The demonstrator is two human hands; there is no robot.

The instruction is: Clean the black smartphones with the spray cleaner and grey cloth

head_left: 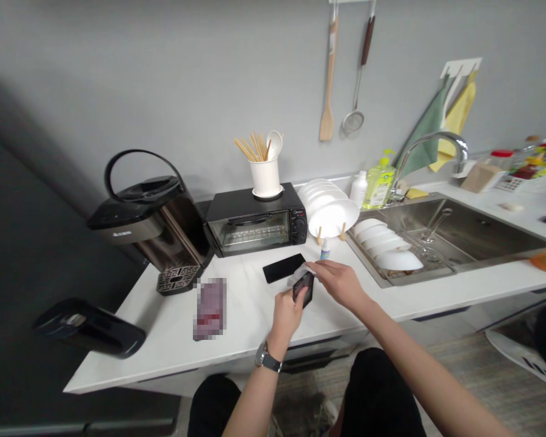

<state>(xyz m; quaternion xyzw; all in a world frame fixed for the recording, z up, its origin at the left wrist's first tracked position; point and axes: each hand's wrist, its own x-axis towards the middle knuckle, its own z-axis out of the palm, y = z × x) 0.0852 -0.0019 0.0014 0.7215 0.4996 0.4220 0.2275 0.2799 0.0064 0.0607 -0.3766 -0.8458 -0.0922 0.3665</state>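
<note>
My left hand (286, 315), with a watch at its wrist, is closed around a dark smartphone (306, 292) held tilted above the front of the counter. At the phone's upper edge, my right hand (339, 282) is closed on a thin whitish wipe (296, 276) that touches the phone. Its fingertips partly cover the wipe. Just behind the hands lies a flat black rectangular slab (279, 269), perhaps a second phone. A small white bottle with a blue label (324, 250) stands right behind my right hand. Left of my hands, a blurred-out purplish item (210, 306) lies on the counter.
On the white counter (250, 325) stand a black water dispenser (164, 224), a toaster oven (255, 221) bearing a chopstick holder (264, 175), and a plate rack (330, 212). A dark cylindrical appliance (93, 328) is at the left edge. Bowls (398, 260) sit in the sink (491, 243) at right.
</note>
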